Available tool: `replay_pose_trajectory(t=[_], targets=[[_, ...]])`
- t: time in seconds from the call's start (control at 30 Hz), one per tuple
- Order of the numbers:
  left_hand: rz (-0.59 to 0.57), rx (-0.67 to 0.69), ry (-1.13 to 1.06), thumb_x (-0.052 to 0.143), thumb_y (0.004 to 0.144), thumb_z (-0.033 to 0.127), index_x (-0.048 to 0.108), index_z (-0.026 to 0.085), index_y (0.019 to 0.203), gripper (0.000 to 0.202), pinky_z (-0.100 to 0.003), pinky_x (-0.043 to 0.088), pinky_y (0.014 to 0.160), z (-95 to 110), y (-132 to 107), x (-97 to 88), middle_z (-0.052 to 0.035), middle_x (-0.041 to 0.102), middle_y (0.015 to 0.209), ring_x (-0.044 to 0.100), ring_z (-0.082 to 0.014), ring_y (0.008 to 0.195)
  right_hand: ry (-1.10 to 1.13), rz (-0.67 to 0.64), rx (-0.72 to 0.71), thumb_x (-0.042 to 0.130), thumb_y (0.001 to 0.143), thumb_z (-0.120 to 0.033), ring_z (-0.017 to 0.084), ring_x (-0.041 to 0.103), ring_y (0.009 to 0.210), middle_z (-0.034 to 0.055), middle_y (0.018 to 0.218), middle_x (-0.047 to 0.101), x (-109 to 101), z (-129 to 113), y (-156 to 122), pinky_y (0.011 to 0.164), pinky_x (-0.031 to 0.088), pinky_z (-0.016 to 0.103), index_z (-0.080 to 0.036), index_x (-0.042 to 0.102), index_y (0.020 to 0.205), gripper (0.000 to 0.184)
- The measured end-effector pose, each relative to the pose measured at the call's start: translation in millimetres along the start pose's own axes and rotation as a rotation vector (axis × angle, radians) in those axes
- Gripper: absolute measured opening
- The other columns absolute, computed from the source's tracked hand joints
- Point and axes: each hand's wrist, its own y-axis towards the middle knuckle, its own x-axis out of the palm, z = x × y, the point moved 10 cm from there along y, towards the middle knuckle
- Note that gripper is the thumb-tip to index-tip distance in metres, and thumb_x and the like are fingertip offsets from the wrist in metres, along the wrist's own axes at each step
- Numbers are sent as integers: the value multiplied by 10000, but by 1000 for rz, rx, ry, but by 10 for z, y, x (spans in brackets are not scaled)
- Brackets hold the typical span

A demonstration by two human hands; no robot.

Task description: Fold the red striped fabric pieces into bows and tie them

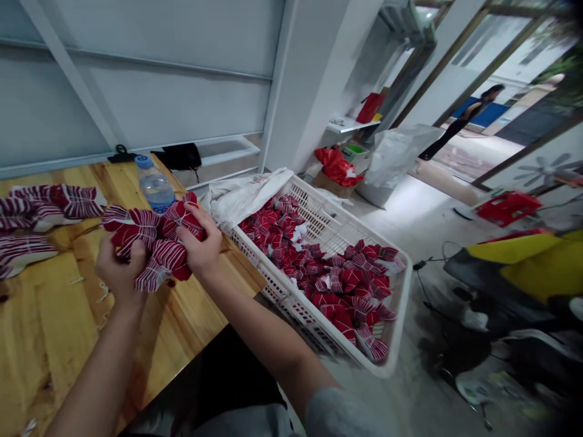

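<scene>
Both my hands grip a bundle of red-and-white striped socks point(152, 240) above the wooden table point(54, 328). My left hand point(119, 273) is closed round the bundle's lower left part. My right hand point(200, 243) is closed on its right end, where a tie binds the socks. A white plastic basket point(401, 303) to the right of the table holds several more tied bundles of the same striped socks point(337, 279).
A water bottle point(155, 185) stands on the table behind the bundle. Loose striped socks point(40, 212) lie at the table's left. White bags, a red bag and a red crate sit on the floor beyond. A person stands far off in the doorway.
</scene>
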Motion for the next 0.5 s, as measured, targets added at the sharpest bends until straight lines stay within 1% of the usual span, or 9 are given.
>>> replay_pose_trajectory(t=[0.03, 0.1, 0.17, 0.23, 0.27, 0.33, 0.37, 0.43, 0.5], targets=[[64, 6, -47, 386, 875, 493, 516, 248, 1086, 348, -456, 489, 813, 74, -7, -66, -96, 611, 991, 606, -310, 966, 34, 16, -7, 548, 856, -260, 165, 571, 1212, -26, 1317, 606, -59, -13, 10, 1070, 445, 289, -221, 596, 1281, 430], [148, 26, -125, 487, 842, 506, 556, 250, 982, 299, -440, 493, 771, 276, -20, -101, -71, 617, 897, 623, -294, 877, 89, 55, -26, 551, 846, -246, 162, 577, 1202, -11, 1307, 614, -249, -56, 50, 1074, 437, 280, -181, 606, 1270, 432], [125, 40, -169, 524, 833, 490, 565, 247, 937, 268, -421, 491, 746, 544, 1, 68, -50, 614, 842, 625, -266, 819, 98, 87, -41, 530, 852, -233, 165, 565, 1220, 18, 1309, 617, -528, -85, 140, 1090, 420, 300, -154, 597, 1281, 442], [108, 52, -195, 530, 837, 464, 571, 233, 892, 241, -402, 485, 737, 859, 39, 348, -41, 613, 818, 616, -238, 793, 58, 107, -50, 493, 868, -229, 175, 544, 1253, 45, 1323, 610, -886, -65, 291, 1106, 403, 347, -142, 563, 1325, 470], [82, 72, -233, 526, 845, 461, 573, 223, 883, 245, -387, 483, 739, 1039, 60, 545, -39, 618, 822, 612, -223, 797, 21, 116, -50, 460, 884, -230, 182, 531, 1270, 51, 1346, 594, -1094, -24, 387, 1106, 400, 374, -149, 526, 1366, 493], [-16, 124, -316, 522, 861, 468, 585, 197, 901, 281, -352, 478, 762, 1413, 94, 1044, -37, 639, 852, 611, -196, 822, -70, 156, -42, 391, 904, -245, 194, 523, 1281, 45, 1376, 569, -1566, 126, 607, 1095, 406, 416, -179, 469, 1421, 527], [-50, 130, -326, 534, 858, 475, 587, 189, 874, 291, -334, 475, 759, 1566, 105, 1307, -34, 644, 835, 608, -186, 806, -94, 189, -39, 381, 904, -255, 203, 512, 1293, 50, 1383, 562, -1821, 229, 726, 1095, 404, 425, -181, 465, 1427, 535], [-96, 111, -298, 535, 860, 501, 592, 182, 847, 325, -317, 470, 762, 1794, 122, 1833, -40, 661, 822, 613, -185, 795, -102, 259, -12, 407, 878, -271, 221, 531, 1272, 69, 1356, 587, -2308, 502, 975, 1078, 417, 431, -169, 508, 1397, 539], [-204, 101, -244, 503, 882, 525, 603, 183, 905, 357, -302, 466, 767, 1955, 134, 2410, -58, 689, 876, 632, -191, 823, -61, 314, 30, 427, 847, -280, 228, 582, 1204, 88, 1312, 624, -2687, 829, 1228, 1039, 450, 431, -152, 543, 1363, 544]])
